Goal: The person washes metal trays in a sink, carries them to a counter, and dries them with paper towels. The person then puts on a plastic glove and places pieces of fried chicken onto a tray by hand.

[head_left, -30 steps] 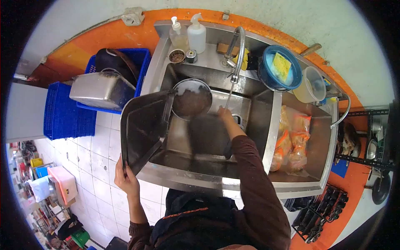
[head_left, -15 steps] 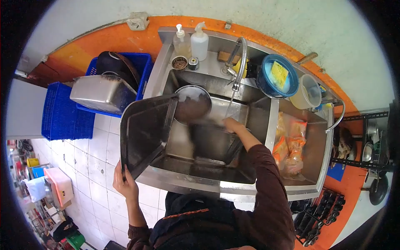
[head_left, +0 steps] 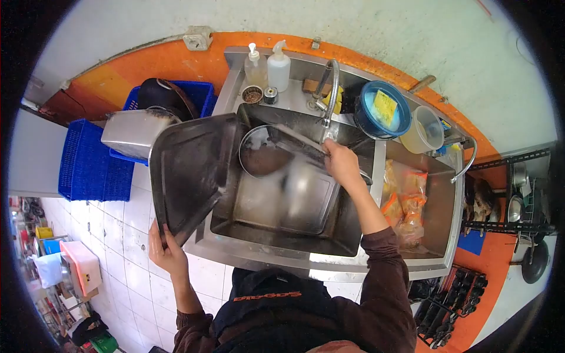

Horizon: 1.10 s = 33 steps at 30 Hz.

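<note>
My left hand (head_left: 167,247) grips the lower corner of a large dark baking tray (head_left: 194,170), which stands tilted over the sink's left edge. Over the sink, my right hand (head_left: 342,165) is closed on the end of a second dark tray (head_left: 297,141), seen nearly edge-on and slanting below the spring-hose faucet (head_left: 334,97). A round pan (head_left: 265,162) with cloudy liquid and a brown bottom sits in the steel sink (head_left: 259,235), partly overlapped by the second tray. The sink floor beneath my right hand looks wet and blurred.
Pump bottles (head_left: 278,67) stand behind the sink. A blue bucket (head_left: 368,115) with a yellow sponge (head_left: 385,106) and a clear tub (head_left: 421,132) are at the back right. Bagged food (head_left: 406,206) lies in the right basin. Blue crates (head_left: 94,162) and a steel pan (head_left: 132,135) are at left.
My right hand has moved up toward the faucet, raising and tilting the second tray from low in the sink. The left tray has shifted slightly left with my left hand.
</note>
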Each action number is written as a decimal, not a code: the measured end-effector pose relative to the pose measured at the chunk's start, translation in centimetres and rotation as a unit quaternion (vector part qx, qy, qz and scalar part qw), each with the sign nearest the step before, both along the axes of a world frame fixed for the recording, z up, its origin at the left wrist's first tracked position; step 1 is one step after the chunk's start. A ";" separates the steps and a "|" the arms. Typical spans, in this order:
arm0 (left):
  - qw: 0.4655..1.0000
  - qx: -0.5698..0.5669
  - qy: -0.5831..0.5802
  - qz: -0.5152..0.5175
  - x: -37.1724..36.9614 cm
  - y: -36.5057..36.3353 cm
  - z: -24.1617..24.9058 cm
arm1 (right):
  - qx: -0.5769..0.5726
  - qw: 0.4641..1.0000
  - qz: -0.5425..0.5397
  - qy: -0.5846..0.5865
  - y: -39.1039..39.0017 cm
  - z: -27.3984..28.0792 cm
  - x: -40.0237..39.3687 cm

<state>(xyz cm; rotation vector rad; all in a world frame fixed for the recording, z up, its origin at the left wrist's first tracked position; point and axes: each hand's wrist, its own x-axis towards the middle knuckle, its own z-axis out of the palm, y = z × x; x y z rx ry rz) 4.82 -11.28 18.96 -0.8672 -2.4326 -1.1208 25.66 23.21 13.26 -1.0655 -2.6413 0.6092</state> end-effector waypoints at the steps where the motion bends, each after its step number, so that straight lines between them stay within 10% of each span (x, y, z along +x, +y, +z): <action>1: 1.000 0.002 0.015 0.011 0.1 0.1 0.4 | 0.000 1.000 -0.001 0.001 -0.2 0.0 -0.6; 14: 0.996 0.057 -0.012 0.072 0.1 -0.6 2.1 | -0.288 0.908 -0.246 0.183 -3.7 -16.5 7.5; 20: 0.995 0.059 -0.008 0.083 -0.3 -0.4 2.5 | -0.611 0.716 -0.314 0.124 -8.3 -19.3 10.4; 27: 0.990 0.103 0.053 0.077 -0.7 -0.3 2.9 | -0.421 0.853 -0.294 0.096 -9.5 -19.2 5.3; 33: 0.993 0.098 0.019 0.056 -1.0 -0.7 2.4 | -0.242 0.925 -0.293 0.005 -9.7 -3.9 6.8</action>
